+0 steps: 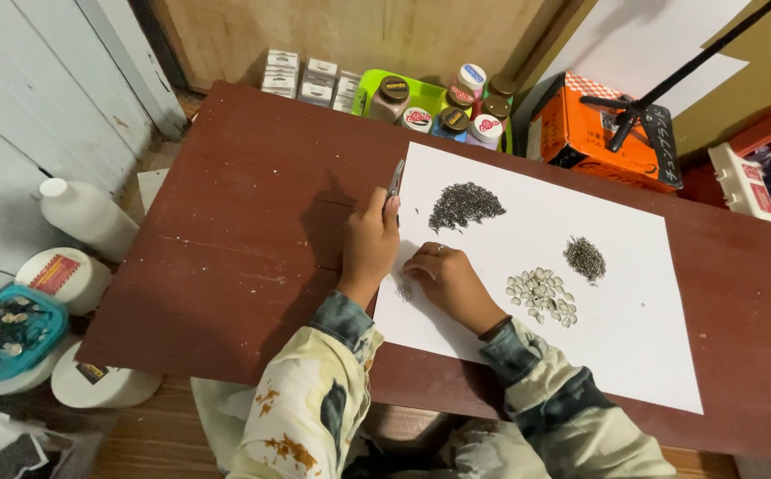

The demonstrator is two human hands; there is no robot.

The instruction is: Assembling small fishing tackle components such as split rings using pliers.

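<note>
Off to the left, on the floor, stand a white bottle (84, 213), round white tubs (64, 277) and a teal tray (8, 330) of small bits. My left hand (369, 244) rests on the dark red counter (226, 231) at the left edge of the white paper sheet (634, 355), curled around thin metal tweezers (395, 180) whose tips point away from me. Just beside it, my right hand (443, 279) lies on the sheet with fingers bent down, pinching at a little scatter of tiny grey beads (404, 289); I cannot tell whether any are caught between the fingertips. Farther up the sheet sits a big heap of dark grey beads (464, 205). To the right lie pale shells (542, 296) in a loose cluster, with a smaller grey pile (585, 258) just above them. Behind the sheet a green tray (421, 91) holds paint jars (467, 108), and an orange box (591, 133) stands near it.
</note>
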